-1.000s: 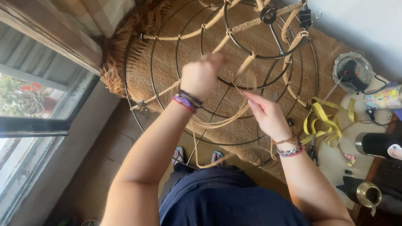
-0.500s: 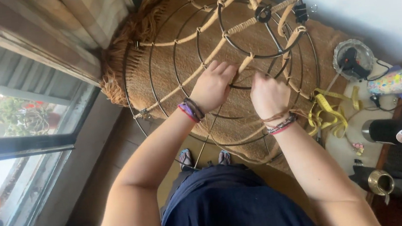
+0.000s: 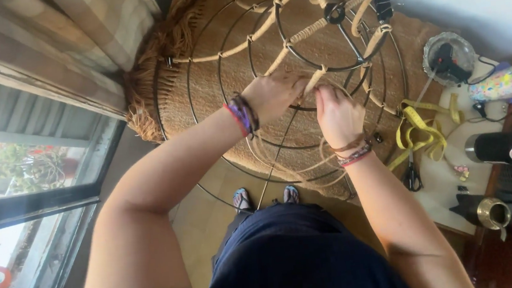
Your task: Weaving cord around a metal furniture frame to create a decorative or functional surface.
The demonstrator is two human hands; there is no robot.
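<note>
Evidently mid-wrap: left hand point(image 3: 273, 94) and right hand point(image 3: 335, 113) both pinch the pale rattan strand point(image 3: 314, 81) against a spoke of the wire lampshade frame point(image 3: 347, 62) — next, another snug turn seems due.

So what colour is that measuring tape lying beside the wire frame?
Yellow: the loose measuring tape lies on the white table, seen in the head view.

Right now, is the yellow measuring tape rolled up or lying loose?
Loose. The yellow measuring tape lies unrolled in slack loops on the white surface, right of the wire frame, away from both hands.
</note>
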